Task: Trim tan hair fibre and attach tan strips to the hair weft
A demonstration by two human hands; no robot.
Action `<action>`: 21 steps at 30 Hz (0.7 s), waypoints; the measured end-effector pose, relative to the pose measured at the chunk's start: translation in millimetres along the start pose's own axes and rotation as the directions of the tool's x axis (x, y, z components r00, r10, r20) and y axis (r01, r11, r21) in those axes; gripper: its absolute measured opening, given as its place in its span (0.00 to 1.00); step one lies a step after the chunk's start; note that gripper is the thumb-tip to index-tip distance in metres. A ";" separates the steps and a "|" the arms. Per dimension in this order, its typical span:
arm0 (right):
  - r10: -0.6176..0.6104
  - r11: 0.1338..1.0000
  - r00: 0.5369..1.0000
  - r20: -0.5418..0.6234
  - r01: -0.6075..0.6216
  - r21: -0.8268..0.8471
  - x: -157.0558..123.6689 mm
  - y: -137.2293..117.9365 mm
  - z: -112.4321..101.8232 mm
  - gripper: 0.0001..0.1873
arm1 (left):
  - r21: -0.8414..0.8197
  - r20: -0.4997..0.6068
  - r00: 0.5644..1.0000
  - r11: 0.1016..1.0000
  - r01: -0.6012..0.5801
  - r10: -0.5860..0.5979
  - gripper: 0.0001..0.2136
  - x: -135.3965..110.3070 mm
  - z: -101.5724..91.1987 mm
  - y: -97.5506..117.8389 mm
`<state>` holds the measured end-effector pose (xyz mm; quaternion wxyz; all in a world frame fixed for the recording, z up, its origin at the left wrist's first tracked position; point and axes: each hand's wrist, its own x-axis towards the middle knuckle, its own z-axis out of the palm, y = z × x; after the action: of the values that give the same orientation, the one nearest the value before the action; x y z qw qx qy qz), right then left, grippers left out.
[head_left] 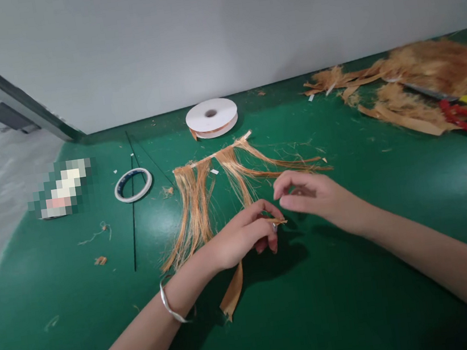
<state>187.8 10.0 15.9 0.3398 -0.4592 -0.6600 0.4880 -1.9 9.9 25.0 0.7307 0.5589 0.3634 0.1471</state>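
Observation:
My left hand (247, 233) is closed round a strip of tan-orange ribbon (233, 293). One end of the strip pokes out between its fingers, and the other hangs down below the palm. Close by on the right is my right hand (311, 194), its thumb and forefinger drawn together; whatever may be between them is too small to make out. Just beyond both hands lies a row of frayed orange ribbon fringe (194, 203), joined along a pale strip at its top. Part of the fringe is hidden by my left hand and forearm.
A white ribbon spool (213, 117) sits behind the fringe. To the left are a roll of tape (133, 186), thin dark wires (135, 234) and a blurred-out item (63, 189). Red-handled scissors (462, 119) and a heap of frayed ribbon (430, 71) lie far right, before a pale wall.

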 end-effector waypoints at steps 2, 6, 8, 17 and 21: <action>-0.061 0.993 0.994 0.087 0.070 -0.095 -2.2 -3.9 7.8 0.11 | -0.014 0.029 0.999 1.000 -0.016 0.017 0.13 -0.6 0.9 1.6; -0.113 0.977 0.990 0.080 0.125 -0.171 -3.4 -8.8 14.6 0.11 | -0.023 0.027 0.999 1.000 -0.021 0.021 0.12 -1.2 2.4 4.0; -0.070 0.994 0.996 0.056 0.074 -0.080 -2.3 -6.9 14.7 0.12 | -0.045 0.026 0.999 0.999 -0.021 0.022 0.13 -1.2 2.5 3.7; 0.172 0.771 0.985 0.017 -0.145 0.620 -0.3 9.5 11.7 0.13 | -0.034 -0.150 0.989 0.999 -0.003 -0.002 0.11 -3.3 3.2 -2.0; 0.193 0.678 0.980 0.048 -0.169 0.715 0.1 13.0 8.4 0.13 | 0.003 -0.163 0.986 0.999 -0.036 0.036 0.10 -2.8 3.5 -4.7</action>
<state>183.7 8.7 1.0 0.4520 -0.3615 -0.3641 0.7297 -2.3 4.1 22.0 0.6957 0.5517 0.4117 0.2055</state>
